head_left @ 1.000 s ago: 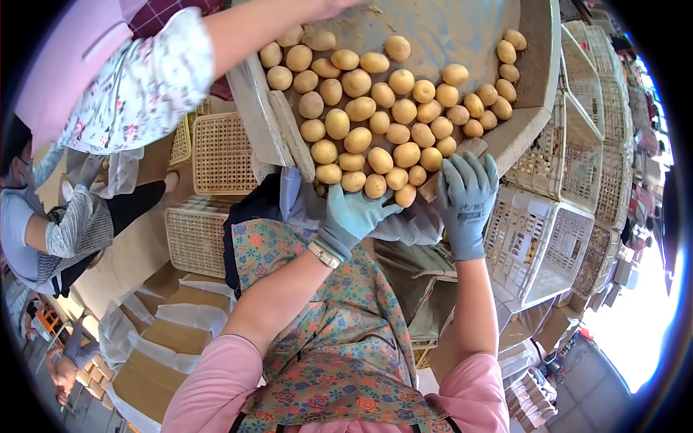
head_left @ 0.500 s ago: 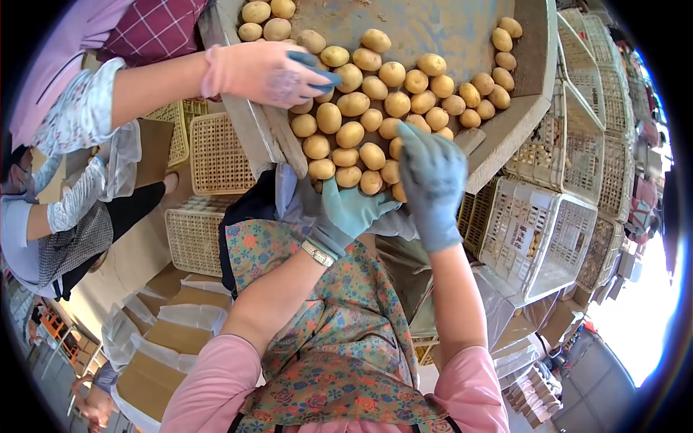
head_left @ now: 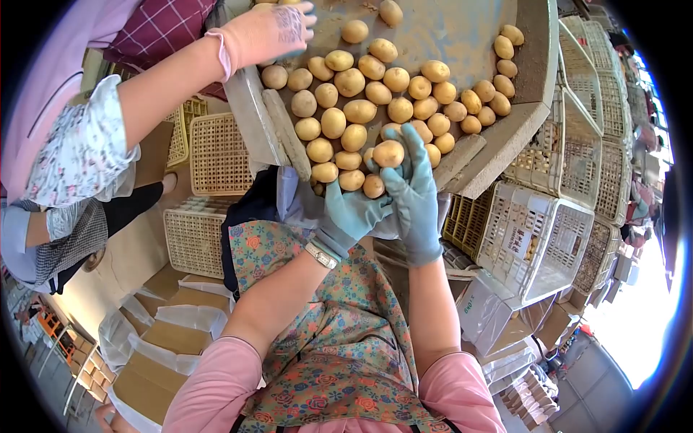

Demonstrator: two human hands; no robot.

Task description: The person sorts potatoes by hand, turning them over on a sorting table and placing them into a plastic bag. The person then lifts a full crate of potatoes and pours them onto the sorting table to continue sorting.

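Note:
Many pale yellow potatoes [head_left: 360, 111] lie on a worn sorting table [head_left: 462, 32] that narrows toward my body. My right hand [head_left: 419, 198], in a blue-green glove, grips a potato [head_left: 388, 153] between thumb and fingers just above the others. At the table's near opening is my left hand [head_left: 351, 216], gloved alike, its thumb raised by the nearest potatoes and its fingers stretched to the right. Its palm side is partly hidden, and I see nothing held in it. The fingertips of both hands are close together.
A co-worker's gloved hand [head_left: 278, 32] reaches over the table's far left. Wooden strips [head_left: 285, 133] edge the opening. Plastic crates [head_left: 516, 238] are stacked at right, with more crates [head_left: 220, 155] at left. Lined cardboard boxes [head_left: 170, 339] stand lower left, near another person.
My right hand has moved left and now has a potato in its fingers. Several potatoes by the opening have shifted or gone. The co-worker's hand has drawn up and left.

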